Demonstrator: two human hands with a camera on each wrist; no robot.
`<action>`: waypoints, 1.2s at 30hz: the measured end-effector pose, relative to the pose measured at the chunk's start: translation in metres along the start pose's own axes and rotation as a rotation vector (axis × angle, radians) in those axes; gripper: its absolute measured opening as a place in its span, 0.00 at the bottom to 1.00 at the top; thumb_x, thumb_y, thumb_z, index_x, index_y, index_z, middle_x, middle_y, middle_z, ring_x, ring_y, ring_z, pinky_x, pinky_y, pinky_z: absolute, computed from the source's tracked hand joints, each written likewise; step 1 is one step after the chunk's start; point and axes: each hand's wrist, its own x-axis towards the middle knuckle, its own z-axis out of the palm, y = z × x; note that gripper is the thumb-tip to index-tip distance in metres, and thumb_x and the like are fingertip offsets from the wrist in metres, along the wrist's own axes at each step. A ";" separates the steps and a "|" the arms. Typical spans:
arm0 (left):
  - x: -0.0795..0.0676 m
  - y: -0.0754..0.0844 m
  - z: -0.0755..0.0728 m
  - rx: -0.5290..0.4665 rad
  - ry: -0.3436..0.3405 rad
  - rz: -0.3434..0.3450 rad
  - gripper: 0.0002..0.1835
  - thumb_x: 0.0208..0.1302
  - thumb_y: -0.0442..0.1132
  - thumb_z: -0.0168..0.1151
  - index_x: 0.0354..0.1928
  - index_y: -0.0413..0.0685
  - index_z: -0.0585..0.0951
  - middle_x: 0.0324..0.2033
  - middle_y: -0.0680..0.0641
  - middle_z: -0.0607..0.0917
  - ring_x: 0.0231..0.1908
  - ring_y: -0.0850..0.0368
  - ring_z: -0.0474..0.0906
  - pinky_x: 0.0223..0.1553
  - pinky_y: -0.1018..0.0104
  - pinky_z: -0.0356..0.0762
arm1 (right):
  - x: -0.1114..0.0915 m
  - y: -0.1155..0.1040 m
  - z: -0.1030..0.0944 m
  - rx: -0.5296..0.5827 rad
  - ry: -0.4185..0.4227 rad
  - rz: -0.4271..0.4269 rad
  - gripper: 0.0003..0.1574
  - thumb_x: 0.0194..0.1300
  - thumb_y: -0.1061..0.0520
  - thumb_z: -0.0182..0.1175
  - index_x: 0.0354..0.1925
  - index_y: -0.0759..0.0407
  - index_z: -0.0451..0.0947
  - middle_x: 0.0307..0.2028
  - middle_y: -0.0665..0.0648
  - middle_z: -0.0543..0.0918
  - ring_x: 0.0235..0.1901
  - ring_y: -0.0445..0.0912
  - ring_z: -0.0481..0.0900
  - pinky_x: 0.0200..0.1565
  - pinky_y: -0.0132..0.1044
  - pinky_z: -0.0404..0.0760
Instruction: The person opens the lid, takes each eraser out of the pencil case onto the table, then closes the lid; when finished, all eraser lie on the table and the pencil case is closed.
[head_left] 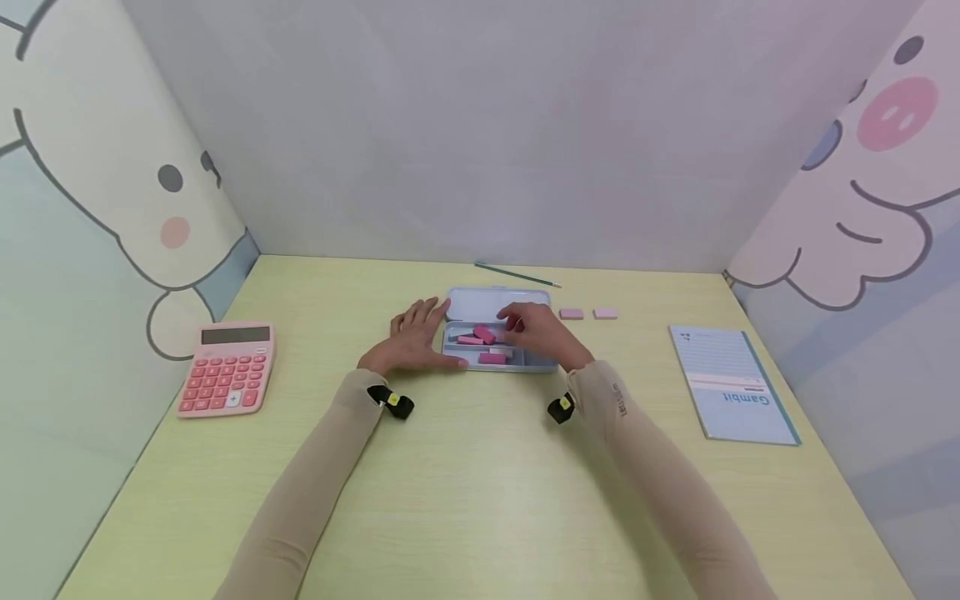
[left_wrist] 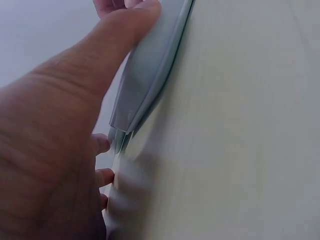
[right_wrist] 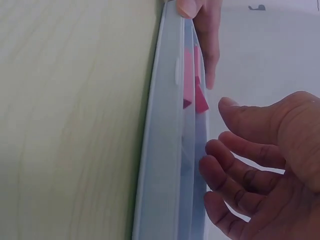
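A pale blue pencil case [head_left: 538, 361] lies on the table with its lid [head_left: 474, 305] tipped back. Several bright pink erasers [head_left: 492, 359] lie in its compartments. My left hand [head_left: 411, 344] holds the case at its left end, thumb on the front edge and fingers spread by the lid. In the left wrist view, the thumb [left_wrist: 122, 30] presses the case's side. Over the right part of the case hovers my right hand [head_left: 542, 332]. Its fingers are loosely bent, and the right wrist view shows nothing between thumb and fingertips [right_wrist: 212, 172].
Two light pink erasers [head_left: 572, 314] lie right of the case. A dark green pencil [head_left: 517, 275] rests behind the lid. At the left stands a pink calculator [head_left: 227, 371]; at the right lies a notebook [head_left: 731, 383]. Walls border the table's back and sides.
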 end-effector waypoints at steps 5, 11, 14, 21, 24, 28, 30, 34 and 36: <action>-0.001 0.001 -0.001 0.009 -0.004 -0.007 0.75 0.51 0.84 0.68 0.89 0.62 0.37 0.89 0.46 0.36 0.88 0.40 0.27 0.84 0.32 0.31 | 0.010 -0.007 0.010 -0.044 -0.026 -0.006 0.22 0.75 0.58 0.64 0.63 0.64 0.83 0.50 0.63 0.90 0.47 0.52 0.84 0.57 0.47 0.87; -0.006 0.006 -0.003 0.008 -0.001 -0.006 0.73 0.54 0.80 0.69 0.89 0.61 0.37 0.89 0.45 0.36 0.88 0.38 0.27 0.84 0.31 0.31 | 0.017 -0.015 0.015 -0.064 -0.029 0.008 0.20 0.74 0.56 0.67 0.60 0.63 0.84 0.48 0.61 0.90 0.44 0.50 0.85 0.54 0.46 0.87; -0.009 0.008 -0.005 0.011 0.001 0.000 0.72 0.55 0.79 0.69 0.89 0.60 0.38 0.89 0.44 0.37 0.88 0.37 0.28 0.83 0.30 0.31 | 0.017 -0.019 0.016 -0.054 -0.044 0.028 0.19 0.74 0.55 0.68 0.59 0.61 0.83 0.47 0.59 0.90 0.43 0.49 0.85 0.53 0.44 0.87; -0.009 0.009 -0.005 0.011 0.002 0.001 0.72 0.56 0.78 0.69 0.89 0.60 0.38 0.89 0.44 0.37 0.88 0.38 0.28 0.84 0.30 0.32 | 0.016 -0.022 0.016 -0.054 -0.045 0.054 0.17 0.74 0.55 0.68 0.57 0.59 0.82 0.48 0.59 0.90 0.44 0.50 0.86 0.54 0.45 0.87; -0.008 0.008 -0.004 -0.008 0.002 0.003 0.73 0.54 0.81 0.69 0.89 0.60 0.38 0.89 0.44 0.37 0.87 0.37 0.27 0.83 0.29 0.31 | 0.016 -0.021 0.016 -0.055 -0.043 0.053 0.17 0.74 0.55 0.67 0.57 0.59 0.82 0.49 0.59 0.90 0.43 0.49 0.86 0.53 0.44 0.88; -0.007 0.007 -0.003 -0.021 0.001 0.007 0.74 0.52 0.82 0.68 0.89 0.60 0.38 0.89 0.44 0.37 0.87 0.38 0.27 0.83 0.30 0.30 | 0.013 -0.018 0.016 -0.048 -0.019 0.025 0.18 0.76 0.51 0.66 0.57 0.60 0.83 0.50 0.59 0.91 0.43 0.49 0.88 0.51 0.45 0.89; -0.006 0.008 -0.004 -0.020 0.004 0.011 0.74 0.52 0.82 0.68 0.89 0.59 0.38 0.89 0.44 0.37 0.87 0.37 0.28 0.83 0.29 0.30 | 0.011 -0.016 0.015 -0.046 0.001 0.012 0.19 0.77 0.49 0.65 0.57 0.60 0.84 0.50 0.60 0.92 0.44 0.50 0.88 0.52 0.46 0.89; -0.006 0.009 -0.005 -0.016 0.003 0.008 0.74 0.54 0.81 0.68 0.89 0.59 0.37 0.89 0.44 0.36 0.88 0.38 0.27 0.84 0.31 0.30 | 0.007 -0.009 0.012 -0.049 0.030 0.005 0.19 0.77 0.57 0.61 0.60 0.62 0.84 0.52 0.62 0.90 0.49 0.53 0.86 0.59 0.50 0.87; -0.007 0.009 -0.005 -0.013 0.006 0.014 0.74 0.53 0.82 0.68 0.89 0.59 0.38 0.89 0.44 0.37 0.87 0.38 0.27 0.83 0.30 0.31 | 0.003 -0.006 0.009 -0.053 0.041 0.001 0.21 0.75 0.63 0.57 0.62 0.64 0.84 0.54 0.63 0.89 0.51 0.55 0.85 0.62 0.52 0.86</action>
